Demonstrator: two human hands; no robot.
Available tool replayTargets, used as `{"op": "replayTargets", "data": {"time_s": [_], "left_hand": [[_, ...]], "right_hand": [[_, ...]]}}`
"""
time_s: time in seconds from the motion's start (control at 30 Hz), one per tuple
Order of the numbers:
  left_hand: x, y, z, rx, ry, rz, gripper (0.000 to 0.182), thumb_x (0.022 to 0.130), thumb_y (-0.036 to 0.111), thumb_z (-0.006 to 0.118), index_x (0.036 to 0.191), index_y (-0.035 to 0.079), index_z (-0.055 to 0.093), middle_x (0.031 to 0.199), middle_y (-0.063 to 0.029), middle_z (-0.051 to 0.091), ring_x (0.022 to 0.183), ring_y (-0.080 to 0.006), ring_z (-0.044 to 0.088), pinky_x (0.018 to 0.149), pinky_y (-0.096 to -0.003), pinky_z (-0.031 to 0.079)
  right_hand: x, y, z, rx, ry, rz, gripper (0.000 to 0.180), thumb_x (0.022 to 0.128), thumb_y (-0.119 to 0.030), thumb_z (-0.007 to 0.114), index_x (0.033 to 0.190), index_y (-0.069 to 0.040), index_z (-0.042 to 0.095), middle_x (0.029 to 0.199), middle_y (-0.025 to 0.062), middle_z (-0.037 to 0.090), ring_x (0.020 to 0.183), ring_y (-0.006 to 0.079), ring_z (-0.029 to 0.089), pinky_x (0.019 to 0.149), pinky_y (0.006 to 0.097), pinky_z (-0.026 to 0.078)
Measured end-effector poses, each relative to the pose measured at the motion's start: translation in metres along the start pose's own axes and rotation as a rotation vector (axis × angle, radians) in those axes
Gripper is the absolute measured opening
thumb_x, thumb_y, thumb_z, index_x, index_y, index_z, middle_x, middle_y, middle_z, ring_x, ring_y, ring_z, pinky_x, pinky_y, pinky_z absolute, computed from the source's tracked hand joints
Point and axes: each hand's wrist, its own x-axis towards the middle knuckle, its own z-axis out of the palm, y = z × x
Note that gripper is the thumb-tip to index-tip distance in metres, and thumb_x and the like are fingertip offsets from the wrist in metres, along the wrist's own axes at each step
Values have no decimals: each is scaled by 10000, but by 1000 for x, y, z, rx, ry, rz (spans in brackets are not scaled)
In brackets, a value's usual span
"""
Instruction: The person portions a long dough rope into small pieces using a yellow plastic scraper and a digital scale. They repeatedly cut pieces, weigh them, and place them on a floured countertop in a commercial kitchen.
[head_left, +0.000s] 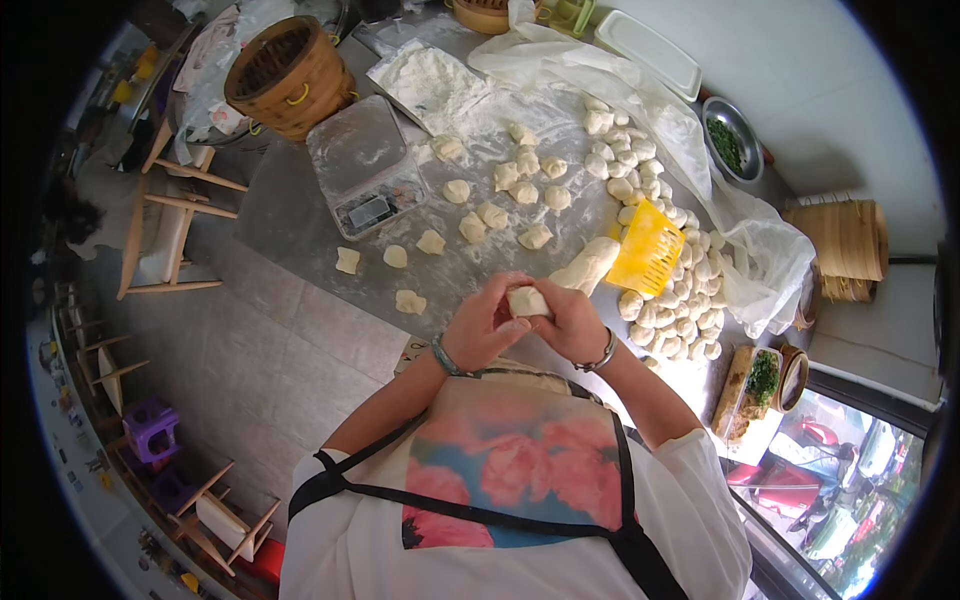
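Observation:
Between both hands, close above the table's front edge, I hold a small piece of dough. My left hand cups it from the left, and my right hand closes on it from the other side. Just beyond my right hand lies a thick dough roll, its near end hidden behind the hand. A yellow slotted plastic scraper rests against the roll's far end and on a heap of round dough balls. Several loose dough pieces are spread across the floured tabletop.
A digital scale stands at the left beside a flour tray and a bamboo steamer. Plastic sheeting edges the dough balls. At right are a metal bowl of chopped greens, stacked steamers and a filling container.

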Motion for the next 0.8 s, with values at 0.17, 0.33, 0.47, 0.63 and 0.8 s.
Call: {"op": "replayTargets", "data": {"time_s": [0.17, 0.33, 0.47, 0.63, 0.8], "left_hand": [[10, -11, -11, 435, 79, -238, 422, 838, 135, 631, 1225, 46, 486, 1043, -82, 573, 851, -138, 584, 754, -284, 475], [25, -40, 11, 811, 75, 129, 451, 767, 204, 711, 1149, 60, 522, 940, -96, 566, 805, -244, 586, 717, -370, 486], [41, -36, 45, 1075, 7, 211, 434, 730, 271, 734, 1045, 60, 523, 926, -111, 556, 830, -296, 570, 722, -425, 471], [47, -68, 45, 1152, -129, 467, 356, 745, 259, 707, 990, 81, 520, 927, -110, 538, 821, -307, 548, 713, -439, 458], [103, -62, 29, 716, 209, 281, 256, 817, 136, 595, 1050, 56, 530, 942, -114, 567, 867, -314, 551, 736, -421, 461]], "right_hand": [[-1, 43, -62, 908, 525, 343, 299, 975, -303, 460, 1012, -16, 536, 742, 67, 574, 618, 209, 557, 618, 356, 479], [3, 24, -128, 1366, 522, 24, 385, 989, -382, 363, 1003, -20, 496, 765, 44, 448, 642, 158, 417, 673, 374, 402], [-13, -27, -158, 1335, 472, -155, 388, 984, -384, 383, 1077, -28, 505, 748, 19, 419, 638, 127, 403, 642, 333, 378], [-53, -81, -170, 1186, 378, -201, 299, 967, -327, 453, 1022, -35, 474, 711, 9, 417, 559, 96, 398, 549, 289, 364], [-75, -69, -134, 1060, 421, 57, 442, 936, -393, 486, 1065, 30, 505, 702, 68, 524, 552, 171, 509, 506, 325, 420]]}}
